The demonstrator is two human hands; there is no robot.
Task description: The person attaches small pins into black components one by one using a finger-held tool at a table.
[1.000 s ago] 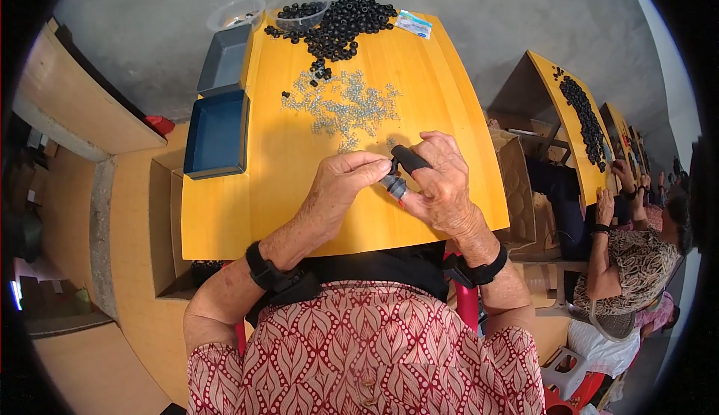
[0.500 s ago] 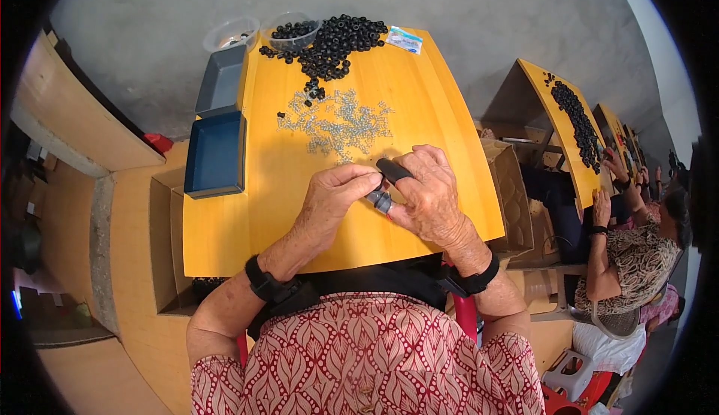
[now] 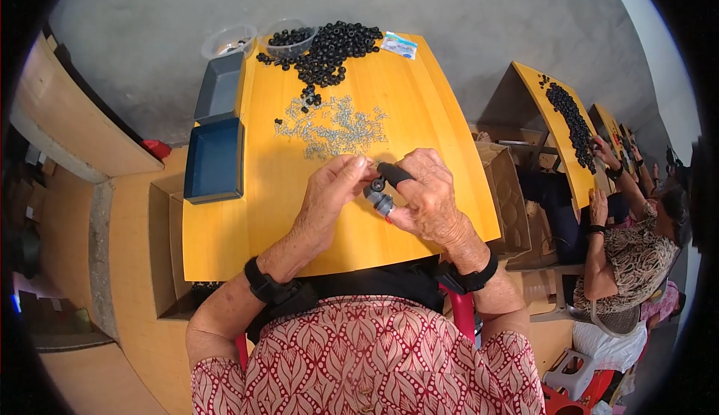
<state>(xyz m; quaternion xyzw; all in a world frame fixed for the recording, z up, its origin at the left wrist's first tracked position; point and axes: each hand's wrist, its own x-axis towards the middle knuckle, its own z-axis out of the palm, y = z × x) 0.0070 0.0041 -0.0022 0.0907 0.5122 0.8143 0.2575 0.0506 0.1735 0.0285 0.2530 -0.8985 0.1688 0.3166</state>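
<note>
My right hand [image 3: 428, 194] has a black cover on its index finger and grey wrapping on its thumb. Between those two fingertips it pinches a small round black part [image 3: 378, 184] with a hole in its face. Just to the left, my left hand [image 3: 329, 194] is closed, thumb against index finger; whatever is in that pinch is too small to make out. Beyond both hands, small silver screw-like pieces [image 3: 344, 126] lie scattered on the yellow table [image 3: 269, 228]. A heap of similar round black parts [image 3: 329, 48] sits at the far edge.
On the left edge stand a blue tray [image 3: 215, 160] and a grey tray [image 3: 221, 85]. Behind them are two clear bowls, one with black parts [image 3: 290, 34]. A small printed packet [image 3: 399, 45] lies far right. At right, another person [image 3: 629, 265] works at a separate table.
My left fingertips have drawn slightly up and away from the right hand's, leaving the black part in plain sight in the right pinch. The other person's far hand has shifted.
</note>
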